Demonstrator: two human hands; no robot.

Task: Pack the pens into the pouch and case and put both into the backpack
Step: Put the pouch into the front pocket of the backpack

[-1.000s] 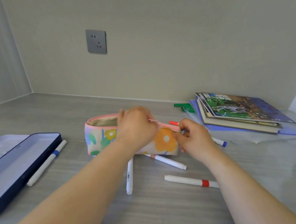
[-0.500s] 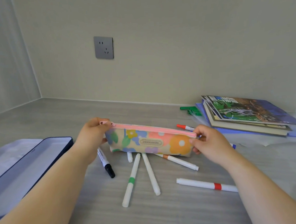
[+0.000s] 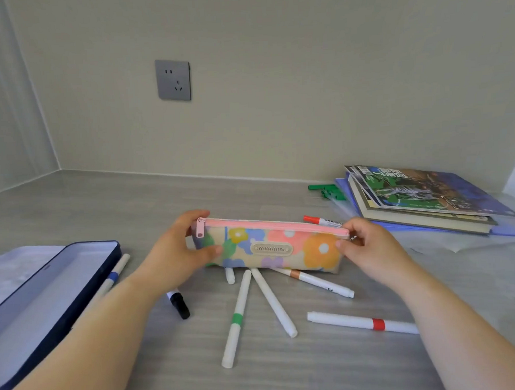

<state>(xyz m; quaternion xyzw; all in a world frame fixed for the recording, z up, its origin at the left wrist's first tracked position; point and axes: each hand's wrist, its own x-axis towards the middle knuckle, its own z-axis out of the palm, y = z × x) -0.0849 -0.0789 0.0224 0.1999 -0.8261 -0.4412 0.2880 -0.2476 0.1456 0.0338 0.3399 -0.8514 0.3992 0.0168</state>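
Between both hands, floral pouch (image 3: 271, 247), zipped

We viewed the scene from a single head-worn wide-angle camera, looking forward and down over the counter (image 3: 319, 367) toward its back edge and the wall (image 3: 274, 89). Both forearms entered from the lower corners; the counter's back left corner lay upper left.

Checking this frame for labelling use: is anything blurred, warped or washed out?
Head view: soft even light, faint shadows; wide-angle bends the wall edges; pouch label soft, unreadable; both hands, left and right, sharp; pale glare on the open case lining.
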